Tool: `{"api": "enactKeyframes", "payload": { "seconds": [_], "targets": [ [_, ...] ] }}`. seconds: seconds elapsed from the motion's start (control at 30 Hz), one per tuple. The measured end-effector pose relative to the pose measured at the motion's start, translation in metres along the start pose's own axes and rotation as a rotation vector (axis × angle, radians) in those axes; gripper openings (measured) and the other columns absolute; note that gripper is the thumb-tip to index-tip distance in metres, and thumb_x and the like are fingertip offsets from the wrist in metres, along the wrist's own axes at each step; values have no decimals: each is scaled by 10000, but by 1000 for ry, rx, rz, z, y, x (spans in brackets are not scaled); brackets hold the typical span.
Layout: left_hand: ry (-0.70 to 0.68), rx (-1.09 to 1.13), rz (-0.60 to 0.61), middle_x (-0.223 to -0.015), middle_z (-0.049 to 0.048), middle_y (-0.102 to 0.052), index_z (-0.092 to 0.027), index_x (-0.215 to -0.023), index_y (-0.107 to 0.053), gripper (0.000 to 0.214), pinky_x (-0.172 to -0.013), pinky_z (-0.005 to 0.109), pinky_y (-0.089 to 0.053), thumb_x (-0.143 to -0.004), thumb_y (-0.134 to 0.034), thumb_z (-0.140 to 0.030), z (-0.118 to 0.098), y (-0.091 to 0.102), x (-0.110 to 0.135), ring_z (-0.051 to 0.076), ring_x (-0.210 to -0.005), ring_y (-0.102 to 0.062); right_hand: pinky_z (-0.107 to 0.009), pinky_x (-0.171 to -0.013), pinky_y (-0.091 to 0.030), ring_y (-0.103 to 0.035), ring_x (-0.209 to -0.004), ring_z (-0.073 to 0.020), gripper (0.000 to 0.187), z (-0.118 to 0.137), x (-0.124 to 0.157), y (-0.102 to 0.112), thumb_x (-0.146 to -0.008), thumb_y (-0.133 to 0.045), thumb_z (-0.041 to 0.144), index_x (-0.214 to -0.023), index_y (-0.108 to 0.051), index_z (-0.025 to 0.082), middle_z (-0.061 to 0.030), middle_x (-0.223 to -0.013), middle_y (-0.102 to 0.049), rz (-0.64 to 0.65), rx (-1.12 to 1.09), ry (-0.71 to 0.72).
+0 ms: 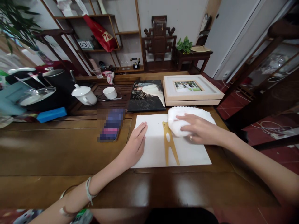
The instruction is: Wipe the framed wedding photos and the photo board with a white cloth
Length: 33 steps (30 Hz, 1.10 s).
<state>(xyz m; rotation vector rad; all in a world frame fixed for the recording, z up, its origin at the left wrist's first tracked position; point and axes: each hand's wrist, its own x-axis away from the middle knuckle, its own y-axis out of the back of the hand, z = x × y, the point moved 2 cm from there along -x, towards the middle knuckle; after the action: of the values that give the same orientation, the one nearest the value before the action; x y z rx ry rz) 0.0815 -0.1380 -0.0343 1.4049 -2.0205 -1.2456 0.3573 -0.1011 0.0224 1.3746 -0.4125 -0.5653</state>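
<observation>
A white sheet (154,149) lies flat on the dark wooden table (58,152). My left hand (135,144) rests open, palm down, on the sheet's left edge. My right hand (201,129) lies on a white folded cloth (177,119) at the sheet's upper right, fingers stretched over it and pressing it down. A gold two-legged clip-like tool (169,141) lies on the sheet between my hands, touching neither. A ring shows on my right hand and a cord bracelet on my left wrist.
Behind the sheet lie a dark photo print (147,95) and a white boxed picture frame (190,90). A blurred phone-like object (112,124) sits left of the sheet. A white teapot (84,95), a cup (109,92), a blue block (51,114) and glass lids stand at the left.
</observation>
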Motion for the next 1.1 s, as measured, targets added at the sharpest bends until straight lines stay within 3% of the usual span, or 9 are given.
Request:
{"api": "enactKeyframes", "payload": {
  "seconds": [0.2,0.3,0.43,0.53,0.6,0.73,0.9,1.0,1.1],
  "targets": [
    [-22,-1,-16,-1543,149,-290,-150,-1463,-299,472,-1190,494,-190,-997,-255,-214,2,-1,0,249,-1455,-209,-511,-1118,-308,-358,-1363,-305,397,76,53,10,-606,-556,33,-917,-700,235,-101,-1423,-484,79,-98,58],
    [-30,-5,-16,-1540,166,-288,-115,-1455,-307,473,-1194,486,-185,-996,-256,-214,2,-1,-1,252,-1455,-206,-451,-1132,-311,-358,-1369,-260,432,87,63,15,-592,-528,12,-902,-690,266,-39,-1424,-489,105,-161,52],
    [-26,-11,-12,-1542,170,-283,-109,-1456,-302,476,-1191,495,-190,-997,-249,-220,1,0,0,255,-1453,-210,-460,-1104,-333,-365,-1364,-265,394,48,46,14,-644,-505,35,-934,-676,240,-45,-1450,-458,159,-208,-14],
    [-37,-10,-14,-1541,171,-286,-104,-1456,-302,478,-1191,490,-198,-996,-244,-220,1,1,0,250,-1452,-216,-498,-1067,-345,-357,-1361,-311,311,5,20,9,-669,-512,78,-917,-659,191,-112,-1464,-425,117,-183,-79],
    [-35,-12,-10,-1541,170,-288,-102,-1455,-306,478,-1191,485,-200,-995,-243,-218,1,1,0,246,-1451,-220,-515,-1037,-363,-373,-1346,-324,271,-16,4,5,-676,-501,88,-887,-642,185,-137,-1394,-496,45,-145,-91],
    [-18,-16,0,-1543,168,-285,-101,-1455,-308,479,-1189,488,-200,-994,-244,-217,1,1,0,246,-1451,-222,-560,-1083,-277,-355,-1360,-315,291,-24,-10,2,-678,-482,71,-896,-634,189,-146,-1271,-589,-6,-78,-91],
    [-19,-8,-4,-1543,154,-292,-128,-1458,-307,476,-1188,491,-202,-993,-251,-214,1,0,-1,246,-1451,-220,-522,-1096,-299,-340,-1374,-313,339,29,25,8,-672,-492,45,-935,-659,178,-167,-1435,-449,151,-91,-127],
    [-19,-14,-4,-1541,163,-289,-107,-1455,-311,479,-1192,485,-193,-993,-250,-216,2,-1,-1,248,-1454,-209,-501,-1118,-282,-279,-1406,-285,488,72,59,14,-614,-469,-11,-994,-659,229,-70,-1509,-367,240,-171,-70],
    [-14,-15,-1,-1539,174,-287,-87,-1452,-315,482,-1194,475,-190,-993,-248,-221,2,-1,0,249,-1454,-208,-439,-1116,-309,-290,-1404,-255,470,93,77,20,-603,-477,-6,-944,-654,265,10,-1504,-378,299,-277,-27]
  ]
}}
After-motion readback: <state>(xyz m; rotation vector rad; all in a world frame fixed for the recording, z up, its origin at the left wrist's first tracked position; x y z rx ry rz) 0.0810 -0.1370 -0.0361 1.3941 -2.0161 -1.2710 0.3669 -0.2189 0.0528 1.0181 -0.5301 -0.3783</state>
